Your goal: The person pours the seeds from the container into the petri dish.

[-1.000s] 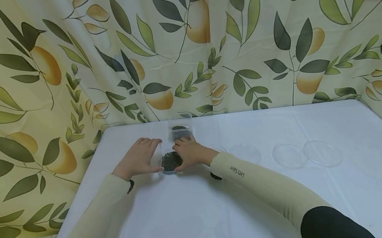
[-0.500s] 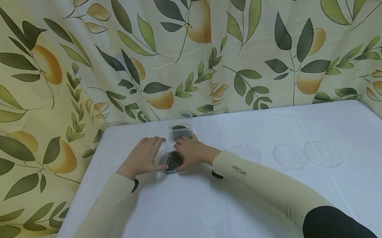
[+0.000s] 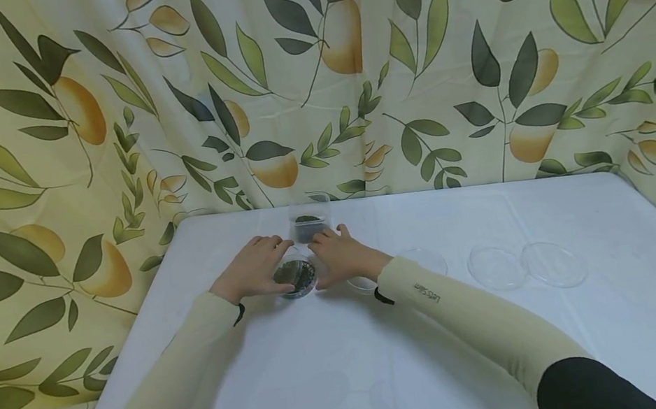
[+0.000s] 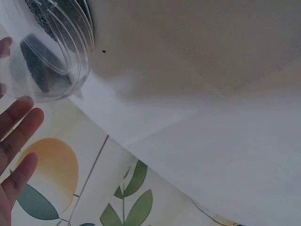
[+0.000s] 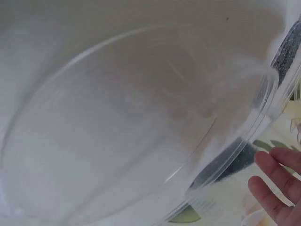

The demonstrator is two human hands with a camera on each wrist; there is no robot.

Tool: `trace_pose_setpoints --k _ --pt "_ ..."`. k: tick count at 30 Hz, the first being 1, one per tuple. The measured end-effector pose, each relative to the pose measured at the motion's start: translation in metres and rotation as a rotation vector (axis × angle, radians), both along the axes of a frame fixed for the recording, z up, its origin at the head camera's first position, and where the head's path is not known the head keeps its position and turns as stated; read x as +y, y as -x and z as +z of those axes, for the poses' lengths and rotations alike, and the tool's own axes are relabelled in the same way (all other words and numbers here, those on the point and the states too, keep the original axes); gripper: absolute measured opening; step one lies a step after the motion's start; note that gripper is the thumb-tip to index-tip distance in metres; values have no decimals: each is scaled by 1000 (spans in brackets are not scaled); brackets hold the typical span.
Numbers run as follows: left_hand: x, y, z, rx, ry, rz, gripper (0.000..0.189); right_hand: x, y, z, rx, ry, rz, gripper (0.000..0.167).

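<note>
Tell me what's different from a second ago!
The left hand moved right, bringing the lid over part of the dish. The right hand moved right too; I can't tell whether it still touches the dish. The box and clear discs stayed put.

Round clear plastic dish (image 3: 299,295) of dark grains (image 3: 304,279): grains too small to identify; dish cut off at top in left wrist view. Right of dish: round clear plastic piece (image 3: 360,285), partly hidden by right hand (image 3: 344,258). Whether that hand touches dish: can't tell.
</note>
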State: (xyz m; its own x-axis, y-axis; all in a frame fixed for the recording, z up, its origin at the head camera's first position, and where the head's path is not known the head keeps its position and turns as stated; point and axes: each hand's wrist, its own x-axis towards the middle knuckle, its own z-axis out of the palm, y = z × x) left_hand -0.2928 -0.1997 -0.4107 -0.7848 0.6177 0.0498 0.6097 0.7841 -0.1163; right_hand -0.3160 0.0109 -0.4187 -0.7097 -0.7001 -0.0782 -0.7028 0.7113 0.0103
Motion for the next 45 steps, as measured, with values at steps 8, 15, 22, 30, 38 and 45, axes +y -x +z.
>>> trace_pose_setpoints --k 8,15,22,30,38,45 --pt "8 3 -3 -17 3 19 83 11 -5 4 24 -12 5 88" --pt "14 3 -3 -49 36 33 82 18 -8 4 17 -15 2 88" --pt "18 5 -4 -46 35 23 80 24 -11 5 36 -6 6 86" --pt "24 8 -10 -37 47 7 75 31 -12 3 48 1 9 87" --pt "27 7 -13 -79 61 46 76 39 -17 9 57 30 -8 85" --pt "27 5 -17 -93 74 68 81 50 -19 12 67 45 -28 82"
